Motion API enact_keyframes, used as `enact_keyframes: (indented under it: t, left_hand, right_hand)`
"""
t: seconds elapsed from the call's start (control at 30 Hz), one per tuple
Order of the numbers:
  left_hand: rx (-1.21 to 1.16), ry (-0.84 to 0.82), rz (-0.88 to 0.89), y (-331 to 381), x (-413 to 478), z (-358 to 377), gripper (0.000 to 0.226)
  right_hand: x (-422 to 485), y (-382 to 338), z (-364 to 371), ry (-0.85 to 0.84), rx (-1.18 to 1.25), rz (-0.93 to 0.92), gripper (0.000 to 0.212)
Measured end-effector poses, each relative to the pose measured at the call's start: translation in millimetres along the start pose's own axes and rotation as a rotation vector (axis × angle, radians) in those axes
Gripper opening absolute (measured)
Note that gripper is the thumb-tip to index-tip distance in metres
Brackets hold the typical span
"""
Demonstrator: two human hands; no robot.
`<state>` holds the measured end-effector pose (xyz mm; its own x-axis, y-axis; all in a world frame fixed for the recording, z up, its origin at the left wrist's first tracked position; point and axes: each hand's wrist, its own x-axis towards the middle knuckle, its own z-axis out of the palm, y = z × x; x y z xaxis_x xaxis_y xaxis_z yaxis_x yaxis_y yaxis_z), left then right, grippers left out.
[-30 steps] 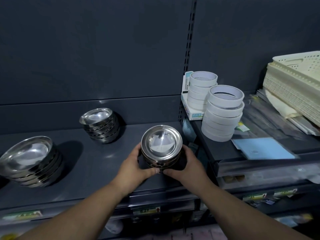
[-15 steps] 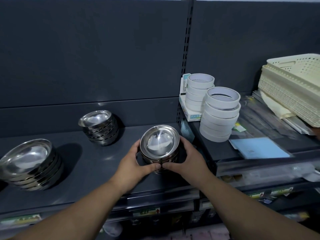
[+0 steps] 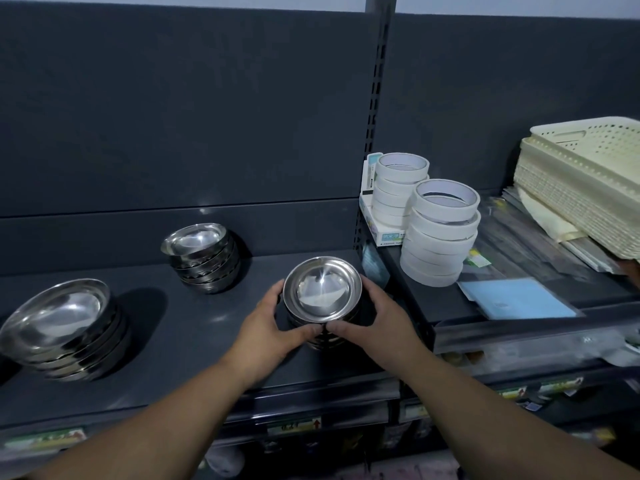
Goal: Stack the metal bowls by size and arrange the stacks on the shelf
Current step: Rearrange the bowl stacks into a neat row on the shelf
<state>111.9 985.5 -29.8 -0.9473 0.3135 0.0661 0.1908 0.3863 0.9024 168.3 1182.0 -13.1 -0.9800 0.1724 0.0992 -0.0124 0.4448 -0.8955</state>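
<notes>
Head view: shows left hand (image 3: 266,323) and right hand (image 3: 377,320) curled round the small stack of metal bowls (image 3: 322,289), thumbs nearly meeting at its near side, fingers wrapped behind. Places that stack toward the right end of the dark shelf (image 3: 194,327), near the slotted upright (image 3: 377,98); cannot tell whether resting on the deck or held just above it. Also shows a medium stack (image 3: 199,258) farther back and a large stack (image 3: 59,327) at the left, both tilted. To finish well: lower flat, grip evenly on both sides to keep the nested bowls square, stay clear of the tape rolls (image 3: 440,233) next door, release only once settled and level.
</notes>
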Motion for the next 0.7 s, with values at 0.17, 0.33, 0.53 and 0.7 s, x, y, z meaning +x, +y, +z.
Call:
enact_keyframes:
  t: [0.17,0.33,0.53,0.7]
  left_hand:
    - [-0.004,-0.038,-0.032,-3.0,2.0,-2.4,0.107]
    - [-0.021,-0.046,-0.04,-0.8,0.4,-3.1,0.106]
    - [-0.074,-0.076,-0.039,-2.0,0.9,-3.1,0.105]
    - [-0.133,-0.096,-0.08,-9.0,-0.2,1.0,0.128]
  right_hand:
    - [-0.5,1.3,0.4,-0.001,0.022,0.011,0.067]
    - [-4.8,10.8,-2.4,-0.032,0.023,0.023,0.078]
    - [-7.2,15.1,1.1,-0.036,0.013,0.048,0.092]
    - [-10.7,17.6,3.0,-0.026,-0.006,0.058,0.091]
